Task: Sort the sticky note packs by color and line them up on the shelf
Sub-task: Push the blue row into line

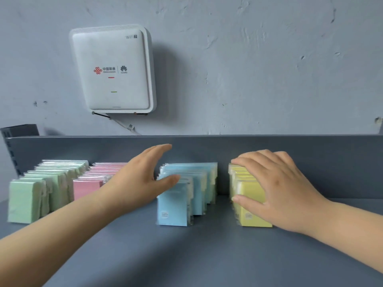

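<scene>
Plainly sorted already: four rows of wrapped sticky note packs standing upright on the grey shelf [207, 251], each row running back toward the shelf's rear wall. Right hand [277, 189] draped over the yellow row [251, 200], fingers curled across the tops of the packs, thumb pressed against the front pack's left face, so gripping that row from above. Left hand [136, 179] spread flat with fingers straight and together, pointing toward the rear wall, thumb tip touching the top edge of the front pack in the blue row [182, 195]; holding nothing. Blue row directly right of the left hand, between the two hands, and just left of the yellow row with a bare gap of shelf between them. Pink row [89, 185] partly hidden behind the left wrist and forearm, on its far left side. Green row [33, 195] further left again, just beside the pink one. Above the left hand, fixed to the blue-grey wall [269, 69]: a white Wi-Fi router [113, 70], with a cable [128, 127] trailing below it. Slight blur on the yellow packs.
</scene>
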Motion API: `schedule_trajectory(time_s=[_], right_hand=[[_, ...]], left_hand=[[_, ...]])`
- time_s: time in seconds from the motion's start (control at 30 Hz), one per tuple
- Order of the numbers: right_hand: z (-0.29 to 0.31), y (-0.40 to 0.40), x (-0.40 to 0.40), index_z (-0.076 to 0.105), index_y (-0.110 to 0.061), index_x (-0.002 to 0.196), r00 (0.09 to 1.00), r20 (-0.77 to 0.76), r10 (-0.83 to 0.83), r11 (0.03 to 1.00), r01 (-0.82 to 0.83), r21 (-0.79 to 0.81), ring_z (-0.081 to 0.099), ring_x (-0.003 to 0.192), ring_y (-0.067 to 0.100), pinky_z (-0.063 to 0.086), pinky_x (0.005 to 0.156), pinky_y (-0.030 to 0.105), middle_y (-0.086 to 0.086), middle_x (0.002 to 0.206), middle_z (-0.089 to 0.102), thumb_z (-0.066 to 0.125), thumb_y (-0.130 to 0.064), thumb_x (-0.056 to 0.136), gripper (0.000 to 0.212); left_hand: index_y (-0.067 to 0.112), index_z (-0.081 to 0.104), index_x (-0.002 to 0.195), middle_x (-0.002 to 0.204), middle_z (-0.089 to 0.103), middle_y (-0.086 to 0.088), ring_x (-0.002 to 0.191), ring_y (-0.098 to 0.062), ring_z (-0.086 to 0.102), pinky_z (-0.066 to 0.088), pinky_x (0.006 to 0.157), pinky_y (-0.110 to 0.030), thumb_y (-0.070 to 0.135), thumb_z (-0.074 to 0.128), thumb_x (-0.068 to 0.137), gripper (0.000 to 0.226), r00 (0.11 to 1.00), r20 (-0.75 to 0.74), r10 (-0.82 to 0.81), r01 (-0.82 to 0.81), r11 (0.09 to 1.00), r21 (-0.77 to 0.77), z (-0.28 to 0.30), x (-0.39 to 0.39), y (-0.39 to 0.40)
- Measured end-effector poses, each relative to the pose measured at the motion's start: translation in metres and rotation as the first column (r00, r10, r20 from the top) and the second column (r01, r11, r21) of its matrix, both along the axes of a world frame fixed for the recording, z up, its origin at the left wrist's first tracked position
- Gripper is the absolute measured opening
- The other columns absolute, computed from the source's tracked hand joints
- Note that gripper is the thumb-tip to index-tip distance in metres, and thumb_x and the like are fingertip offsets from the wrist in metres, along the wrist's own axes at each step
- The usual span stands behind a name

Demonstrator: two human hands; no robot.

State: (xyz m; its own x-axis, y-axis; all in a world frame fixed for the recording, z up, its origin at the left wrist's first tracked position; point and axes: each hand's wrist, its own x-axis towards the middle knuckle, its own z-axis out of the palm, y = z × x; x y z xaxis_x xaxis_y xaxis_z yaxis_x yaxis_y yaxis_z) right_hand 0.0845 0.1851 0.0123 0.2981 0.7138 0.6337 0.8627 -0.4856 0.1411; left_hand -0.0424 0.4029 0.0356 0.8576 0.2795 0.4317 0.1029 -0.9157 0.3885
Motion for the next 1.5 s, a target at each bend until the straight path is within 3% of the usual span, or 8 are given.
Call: schedule_trajectory(time_s=[0.1, 0.3, 0.47, 0.7, 0.9, 1.03, 1.37, 1.5], right_hand=[[0.001, 0.026, -0.016, 0.065, -0.03, 0.1, 1.0, -0.027, -0.012, 0.998, 0.011, -0.061, 0.056, 0.096, 0.006, 0.023, 0.082, 0.027, -0.019, 0.098, 0.065, 0.043, -0.06, 0.072, 0.047], [0.0, 0.065, -0.036, 0.063, -0.028, 0.113, 0.992, -0.079, -0.096, 0.989, 0.086, -0.118, 0.061, 0.105, 0.006, 0.02, 0.083, 0.029, -0.014, 0.115, 0.066, 0.041, -0.067, 0.069, 0.063], [-0.002, 0.079, -0.037, 0.023, -0.037, 0.144, 0.977, -0.167, -0.133, 0.974, 0.097, -0.206, 0.016, 0.141, 0.001, 0.001, 0.099, 0.029, -0.017, 0.154, 0.02, 0.024, -0.069, 0.071, 0.08], [-0.005, 0.084, -0.038, 0.017, -0.032, 0.146, 0.952, -0.213, -0.221, 0.951, 0.163, -0.262, 0.008, 0.142, -0.002, 0.002, 0.112, 0.035, -0.017, 0.156, 0.013, 0.038, -0.066, 0.085, 0.073], [-0.007, 0.084, -0.038, 0.019, -0.035, 0.145, 0.95, -0.234, -0.207, 0.961, 0.152, -0.232, 0.009, 0.141, -0.002, 0.005, 0.11, 0.032, -0.021, 0.154, 0.014, 0.038, -0.066, 0.085, 0.071], [-0.007, 0.084, -0.038, 0.018, -0.036, 0.145, 0.95, -0.235, -0.208, 0.962, 0.155, -0.227, 0.009, 0.141, -0.003, 0.005, 0.109, 0.032, -0.021, 0.154, 0.013, 0.038, -0.066, 0.085, 0.071], [-0.006, 0.08, -0.038, 0.013, -0.033, 0.146, 0.946, -0.239, -0.218, 0.96, 0.163, -0.229, 0.006, 0.142, 0.0, 0.005, 0.109, 0.03, -0.018, 0.156, 0.01, 0.039, -0.069, 0.083, 0.077], [-0.005, 0.08, -0.038, 0.018, -0.031, 0.146, 0.946, -0.242, -0.217, 0.958, 0.159, -0.237, 0.01, 0.141, -0.001, 0.006, 0.109, 0.031, -0.019, 0.154, 0.015, 0.039, -0.068, 0.083, 0.076]], left_hand=[[0.029, 0.021, 0.147, 0.151, 0.027, 0.016, 0.135, -0.006, 0.03, 0.022, 0.099, -0.013, 0.043, 0.059, 0.085, 0.074, 0.998, -0.057, 0.001, -0.002, 1.0, -0.029, -0.013, -0.004, 0.017], [0.021, 0.012, 0.15, 0.153, 0.024, 0.012, 0.138, 0.001, 0.022, 0.02, 0.114, -0.021, 0.032, 0.068, 0.082, 0.088, 0.993, -0.039, -0.114, 0.095, 0.939, -0.331, -0.04, 0.002, 0.028], [0.019, 0.001, 0.151, 0.153, 0.016, 0.014, 0.131, 0.01, 0.015, 0.014, 0.097, -0.004, 0.021, 0.064, 0.085, 0.091, 0.986, 0.004, -0.169, 0.149, 0.856, -0.495, -0.049, 0.01, 0.022], [0.02, -0.003, 0.15, 0.15, 0.018, 0.018, 0.126, 0.011, 0.017, 0.021, 0.098, -0.007, 0.015, 0.063, 0.086, 0.092, 0.977, 0.042, -0.208, 0.194, 0.799, -0.569, -0.054, 0.014, 0.023], [0.025, -0.001, 0.149, 0.14, 0.015, 0.029, 0.119, 0.018, 0.021, 0.027, 0.07, 0.013, 0.008, 0.06, 0.088, 0.088, 0.964, 0.067, -0.256, 0.23, 0.69, -0.687, -0.059, 0.015, 0.025], [0.027, 0.001, 0.149, 0.14, 0.02, 0.032, 0.105, 0.031, 0.033, 0.034, 0.076, 0.008, 0.005, 0.059, 0.088, 0.087, 0.954, 0.092, -0.286, 0.259, 0.624, -0.737, -0.059, 0.014, 0.028], [0.027, 0.001, 0.15, 0.155, 0.008, 0.018, 0.136, 0.009, 0.01, 0.014, 0.11, -0.016, 0.019, 0.064, 0.085, 0.09, 0.962, 0.111, -0.25, 0.254, 0.666, -0.701, -0.049, 0.019, 0.028], [0.026, 0.002, 0.15, 0.156, 0.008, 0.016, 0.141, 0.003, 0.009, 0.014, 0.109, -0.017, 0.018, 0.062, 0.086, 0.088, 0.962, 0.114, -0.246, 0.253, 0.661, -0.707, -0.047, 0.02, 0.021]])
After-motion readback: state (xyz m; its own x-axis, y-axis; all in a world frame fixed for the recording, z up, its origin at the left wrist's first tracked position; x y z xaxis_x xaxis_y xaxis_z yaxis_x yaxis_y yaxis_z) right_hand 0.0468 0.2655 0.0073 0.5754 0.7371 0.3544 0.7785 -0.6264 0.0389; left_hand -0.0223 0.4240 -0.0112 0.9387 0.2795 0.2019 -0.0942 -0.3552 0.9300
